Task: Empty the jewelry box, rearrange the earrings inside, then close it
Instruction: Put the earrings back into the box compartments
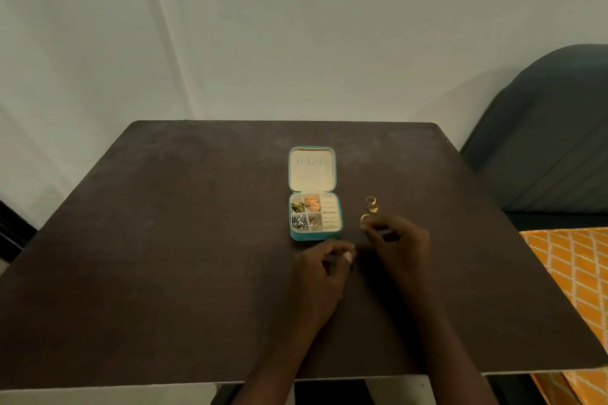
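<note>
A small teal jewelry box lies open on the dark table, its cream lid flat behind it. Four left compartments hold earrings: green, orange-gold, silver and small gold ones. The cream ring rolls on the right are bare. Two gold rings stand on the table right of the box. My right hand pinches a third gold ring just below them. My left hand rests curled just below the box's front edge; whether it holds anything is unclear.
A dark grey upholstered chair stands beyond the table's right edge. An orange patterned fabric lies at the right. A pale wall runs behind the table's far edge.
</note>
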